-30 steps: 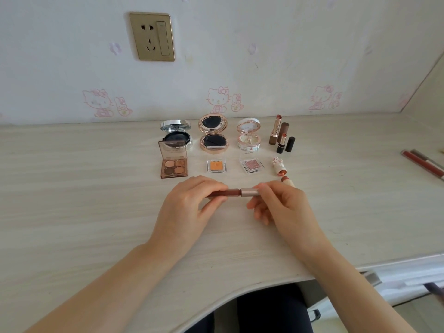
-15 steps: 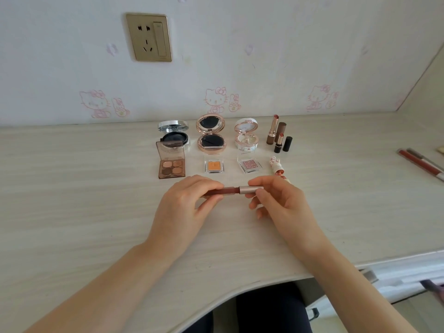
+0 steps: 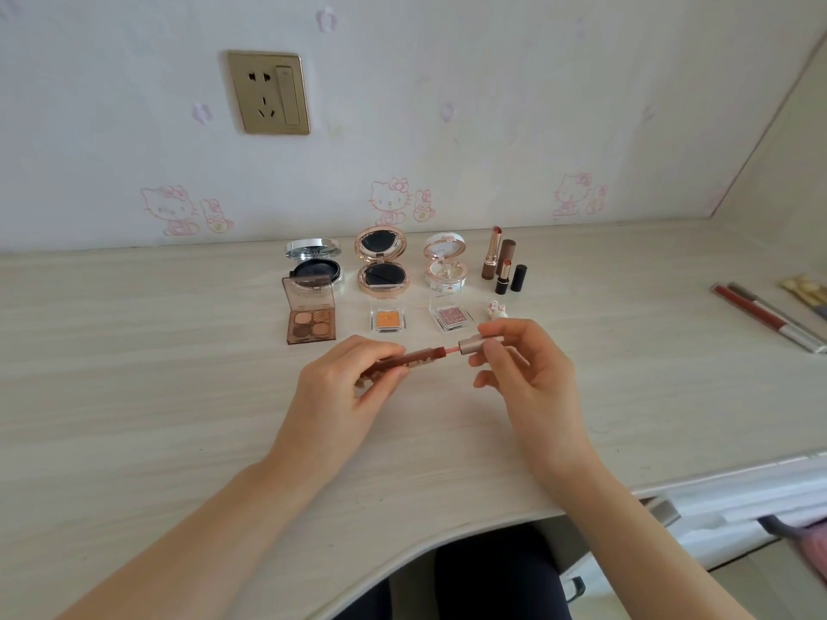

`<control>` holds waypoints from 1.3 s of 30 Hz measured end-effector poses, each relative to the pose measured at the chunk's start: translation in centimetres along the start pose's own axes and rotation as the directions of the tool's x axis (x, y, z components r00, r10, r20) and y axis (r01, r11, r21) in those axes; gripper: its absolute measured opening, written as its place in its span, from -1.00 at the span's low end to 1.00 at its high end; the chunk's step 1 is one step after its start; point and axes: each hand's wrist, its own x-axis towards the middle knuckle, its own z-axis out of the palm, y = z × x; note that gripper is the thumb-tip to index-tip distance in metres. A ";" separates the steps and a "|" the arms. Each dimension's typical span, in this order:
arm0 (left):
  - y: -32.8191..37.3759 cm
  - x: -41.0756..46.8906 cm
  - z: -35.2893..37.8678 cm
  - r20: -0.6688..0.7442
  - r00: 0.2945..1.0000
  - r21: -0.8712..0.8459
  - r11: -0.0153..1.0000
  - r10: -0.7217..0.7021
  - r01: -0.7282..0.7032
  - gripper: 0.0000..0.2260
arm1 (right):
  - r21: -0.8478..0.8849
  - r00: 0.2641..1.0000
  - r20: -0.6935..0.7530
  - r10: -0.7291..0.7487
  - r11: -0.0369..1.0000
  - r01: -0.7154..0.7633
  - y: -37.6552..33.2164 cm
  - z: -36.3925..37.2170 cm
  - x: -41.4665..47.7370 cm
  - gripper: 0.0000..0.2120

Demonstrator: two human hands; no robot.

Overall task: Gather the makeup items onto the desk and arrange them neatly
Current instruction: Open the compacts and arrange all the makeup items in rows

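My left hand (image 3: pixel 349 387) grips the dark red tube of a lip gloss (image 3: pixel 420 356) just above the desk (image 3: pixel 134 396). My right hand (image 3: pixel 523 373) pinches its rose-gold cap (image 3: pixel 472 345), drawn a little way out so a pink wand stem shows between cap and tube. Behind them stand three open compacts: silver (image 3: pixel 313 266), rose-gold (image 3: pixel 381 266) and white (image 3: pixel 445 266). In front of those lie a brown four-pan eyeshadow palette (image 3: pixel 310 317), an orange single pan (image 3: pixel 387 317) and a pink single pan (image 3: pixel 451 316). Lipsticks (image 3: pixel 503 268) stand to their right.
A small white-and-red figure-shaped item (image 3: pixel 496 311) lies just behind my right hand. Two long lip gloss tubes (image 3: pixel 767 317) lie at the desk's far right, beside a yellowish packet (image 3: pixel 805 290). A wall socket (image 3: pixel 268 92) sits above. The desk's front edge curves in near my lap.
The cap has come away from the tube, exposing the pink stem. My right hand has moved right and slightly up; the left hand holds the tube nearly still.
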 end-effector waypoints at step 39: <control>7.1 4.3 12.0 0.323 0.874 0.193 0.878 0.364 -0.437 -0.54 | -0.626 0.992 -0.071 0.101 0.770 -0.123 0.3 -9.5 12.8 -0.94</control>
